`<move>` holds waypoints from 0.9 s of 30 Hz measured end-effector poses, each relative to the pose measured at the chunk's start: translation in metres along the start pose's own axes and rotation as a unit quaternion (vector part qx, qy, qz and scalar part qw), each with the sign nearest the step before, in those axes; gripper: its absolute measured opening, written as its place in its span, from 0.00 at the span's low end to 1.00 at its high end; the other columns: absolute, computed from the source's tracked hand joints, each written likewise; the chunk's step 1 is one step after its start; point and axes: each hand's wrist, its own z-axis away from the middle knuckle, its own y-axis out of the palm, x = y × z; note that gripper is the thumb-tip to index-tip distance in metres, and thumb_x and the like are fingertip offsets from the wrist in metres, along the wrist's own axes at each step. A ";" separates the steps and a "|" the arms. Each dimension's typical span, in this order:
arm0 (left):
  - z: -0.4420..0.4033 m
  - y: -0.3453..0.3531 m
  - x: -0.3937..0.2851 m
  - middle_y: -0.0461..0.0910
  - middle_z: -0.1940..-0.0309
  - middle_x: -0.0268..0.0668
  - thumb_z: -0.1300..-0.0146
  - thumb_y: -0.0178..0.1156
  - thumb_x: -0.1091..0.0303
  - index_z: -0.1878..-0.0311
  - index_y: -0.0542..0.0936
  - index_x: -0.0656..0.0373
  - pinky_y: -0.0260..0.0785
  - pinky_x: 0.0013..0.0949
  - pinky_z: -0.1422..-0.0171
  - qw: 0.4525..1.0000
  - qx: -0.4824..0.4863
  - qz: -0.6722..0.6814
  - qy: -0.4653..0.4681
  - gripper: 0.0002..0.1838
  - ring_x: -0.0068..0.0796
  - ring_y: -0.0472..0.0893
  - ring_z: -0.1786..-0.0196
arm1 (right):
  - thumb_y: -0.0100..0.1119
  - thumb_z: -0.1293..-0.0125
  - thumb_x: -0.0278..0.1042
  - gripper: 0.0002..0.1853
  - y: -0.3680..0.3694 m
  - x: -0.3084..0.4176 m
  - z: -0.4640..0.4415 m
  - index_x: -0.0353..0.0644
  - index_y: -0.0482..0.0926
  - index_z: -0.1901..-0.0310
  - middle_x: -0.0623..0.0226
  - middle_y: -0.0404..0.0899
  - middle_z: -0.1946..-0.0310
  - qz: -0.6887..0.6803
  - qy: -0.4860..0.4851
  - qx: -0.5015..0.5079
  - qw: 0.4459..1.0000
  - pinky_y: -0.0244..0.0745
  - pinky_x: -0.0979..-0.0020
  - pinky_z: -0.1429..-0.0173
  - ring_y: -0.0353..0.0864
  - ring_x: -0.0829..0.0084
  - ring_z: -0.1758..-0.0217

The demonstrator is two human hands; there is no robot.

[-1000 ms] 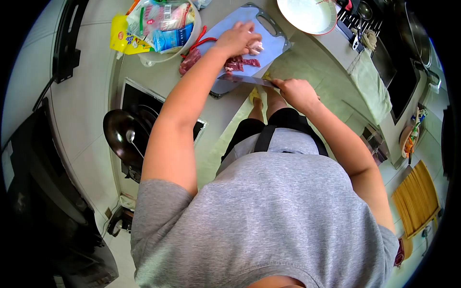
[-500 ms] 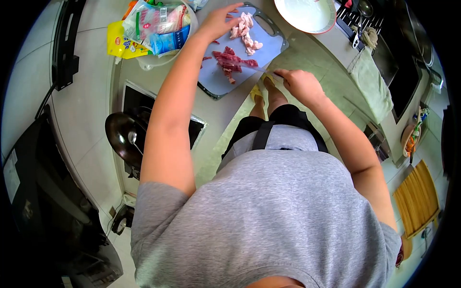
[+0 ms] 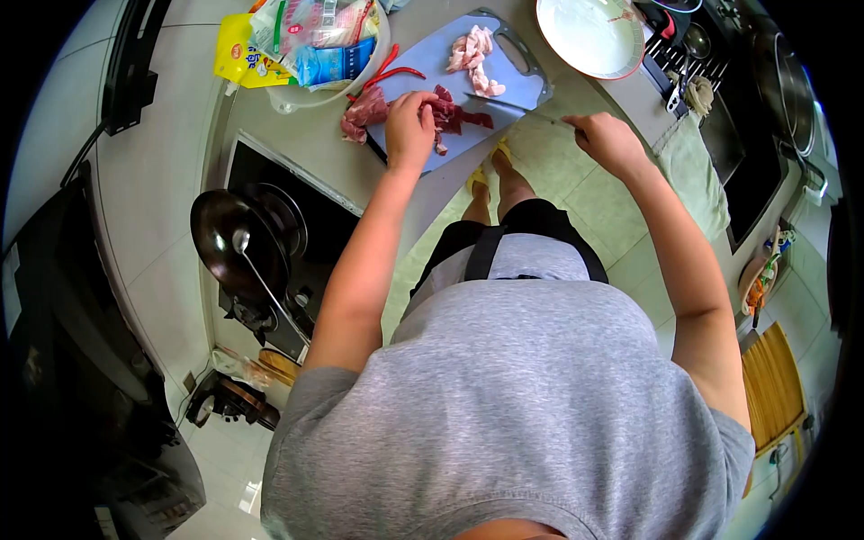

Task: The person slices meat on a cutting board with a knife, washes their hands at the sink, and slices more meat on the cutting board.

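My left hand [image 3: 409,135] rests on the red meat [image 3: 366,114] at the near left of the blue cutting board [image 3: 490,76], its fingers curled over the meat. Cut dark red meat strips [image 3: 450,110] lie just beside the fingertips. In my right hand [image 3: 614,146] is the handle of a knife [image 3: 508,104]. The blade reaches left over the board, between the red strips and a pile of pale fatty meat pieces [image 3: 472,58]. Red chili peppers [image 3: 396,72] lie along the board's left edge.
A white plastic tub [image 3: 297,101] with food packets [image 3: 333,61] stands left of the board. A large white bowl [image 3: 589,36] sits to the right. Nearer are a wok [image 3: 225,229] with a ladle [image 3: 265,279] and the stove. A cloth [image 3: 688,166] hangs over the right counter edge.
My left hand has come back from the board's far side and now lies on the red meat. The knife has shifted away from the red strips, toward the pale pieces.
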 end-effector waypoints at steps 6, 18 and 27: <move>0.026 -0.016 0.004 0.82 0.58 0.44 0.38 0.57 0.78 0.55 0.82 0.60 0.72 0.43 0.44 0.999 -0.036 -0.013 0.013 0.10 0.49 0.80 0.52 | 0.55 0.36 0.29 0.18 -0.013 0.005 -0.049 0.46 0.84 0.46 0.51 0.85 0.59 -0.024 -0.055 -0.049 0.997 0.79 0.54 0.47 0.84 0.50 0.54; 0.067 0.002 0.018 0.76 0.47 0.47 0.42 0.63 0.81 0.34 0.70 0.66 0.76 0.38 0.46 0.984 -0.015 -0.012 -0.179 0.30 0.37 0.83 0.57 | 0.57 0.38 0.29 0.15 0.017 0.053 -0.028 0.35 0.82 0.51 0.41 0.82 0.65 -0.153 -0.025 -0.061 0.986 0.76 0.52 0.50 0.82 0.42 0.57; 0.056 0.010 0.017 0.77 0.49 0.44 0.45 0.64 0.79 0.41 0.76 0.60 0.74 0.41 0.43 0.981 -0.147 -0.034 -0.124 0.25 0.43 0.82 0.51 | 0.58 0.37 0.29 0.14 0.055 0.089 -0.013 0.31 0.79 0.52 0.42 0.79 0.71 -0.237 -0.056 -0.077 0.967 0.74 0.54 0.58 0.78 0.43 0.67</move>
